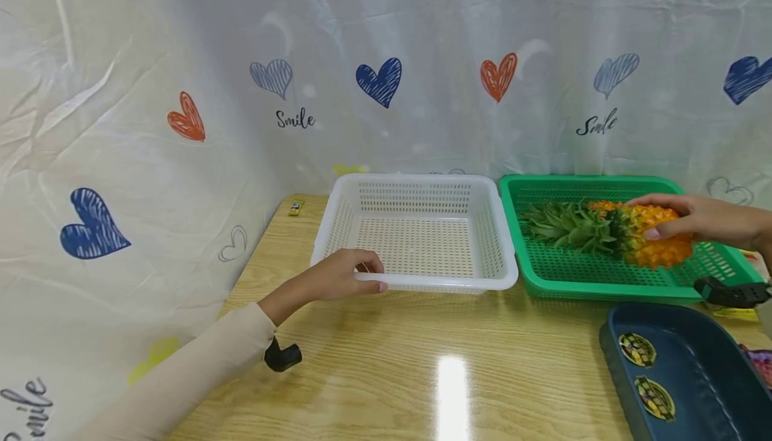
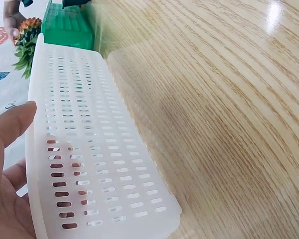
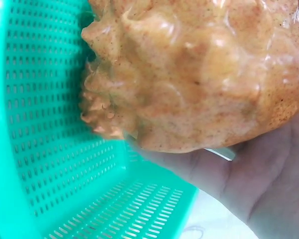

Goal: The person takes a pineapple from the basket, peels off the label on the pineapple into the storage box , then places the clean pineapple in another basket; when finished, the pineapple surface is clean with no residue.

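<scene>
A white plastic basket [image 1: 446, 283] stands at the back of the table, and my left hand [image 1: 344, 277] grips its front rim near the left corner, thumb outside and fingers inside. My right hand [image 1: 702, 218] holds a pineapple [image 1: 657, 251] by its orange, knobbly body, over the green basket [image 1: 603, 289]. The green leaves [image 1: 569, 230] point left. Behind the held fruit shows another orange, bumpy piece [image 1: 603, 206], also seen in the right wrist view lower in the green basket; most of it is hidden.
A dark blue tray [image 1: 693, 354] with two round stickers lies at the front right. Beyond it a purple thing [image 1: 761, 364] is cut off by the view's edge. A small yellow packet [image 1: 295, 208] lies at the back left. A patterned curtain [image 1: 446, 133] hangs behind the baskets.
</scene>
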{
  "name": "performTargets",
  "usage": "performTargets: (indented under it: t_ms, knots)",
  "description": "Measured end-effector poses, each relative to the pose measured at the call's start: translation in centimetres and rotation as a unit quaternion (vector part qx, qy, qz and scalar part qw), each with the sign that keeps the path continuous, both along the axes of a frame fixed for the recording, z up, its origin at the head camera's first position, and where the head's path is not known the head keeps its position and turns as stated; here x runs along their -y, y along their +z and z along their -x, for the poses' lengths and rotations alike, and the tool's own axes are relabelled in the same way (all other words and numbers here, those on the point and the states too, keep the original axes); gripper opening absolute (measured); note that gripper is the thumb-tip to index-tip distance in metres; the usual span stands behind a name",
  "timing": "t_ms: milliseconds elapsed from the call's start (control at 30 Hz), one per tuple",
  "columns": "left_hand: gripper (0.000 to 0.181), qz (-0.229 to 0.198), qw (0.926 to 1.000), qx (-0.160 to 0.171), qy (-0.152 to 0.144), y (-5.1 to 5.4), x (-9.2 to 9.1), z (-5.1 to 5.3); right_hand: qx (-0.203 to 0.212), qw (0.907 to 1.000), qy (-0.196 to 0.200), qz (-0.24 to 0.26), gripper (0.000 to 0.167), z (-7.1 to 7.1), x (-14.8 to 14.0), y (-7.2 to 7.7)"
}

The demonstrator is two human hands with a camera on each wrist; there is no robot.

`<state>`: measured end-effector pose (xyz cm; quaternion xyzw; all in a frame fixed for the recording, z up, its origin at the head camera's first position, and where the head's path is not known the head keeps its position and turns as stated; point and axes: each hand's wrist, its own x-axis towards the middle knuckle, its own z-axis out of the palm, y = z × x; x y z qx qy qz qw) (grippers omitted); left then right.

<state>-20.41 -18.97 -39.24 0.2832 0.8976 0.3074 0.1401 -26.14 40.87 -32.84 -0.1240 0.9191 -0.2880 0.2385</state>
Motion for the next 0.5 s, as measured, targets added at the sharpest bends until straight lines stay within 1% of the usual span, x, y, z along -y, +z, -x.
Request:
performTargets:
  t_ms: [67, 167, 300, 333, 400, 500]
  knots:
    - [0.022, 0.001, 1.0000, 0.001, 0.001, 0.0, 0.0, 0.0, 0.010, 0.9999, -0.007, 0.010, 0.053, 0.1, -0.2, 0.0]
    - [0.023, 0.002, 1.0000, 0.001, 0.001, -0.1, -0.1, 0.0, 0.012, 0.9998, -0.014, 0.006, 0.055, 0.2, -0.5, -0.1]
    - [0.022, 0.004, 1.0000, 0.000, 0.001, -0.1, -0.1, 0.0, 0.026, 0.9994, -0.016, -0.013, 0.069, 0.5, -0.8, -0.3]
    - [0.023, 0.004, 1.0000, -0.001, 0.002, -0.1, -0.1, 0.0, 0.036, 0.9992, -0.015, -0.012, 0.072, 0.6, -0.9, -0.4]
    - [0.023, 0.004, 1.0000, -0.001, 0.003, 0.0, -0.1, 0.0, 0.071, 0.9974, -0.011, 0.003, 0.079, 0.8, -1.1, -0.6]
    - [0.023, 0.003, 1.0000, -0.001, 0.002, -0.1, -0.1, 0.0, 0.117, 0.9928, -0.005, 0.025, 0.085, 1.1, -1.1, -0.9]
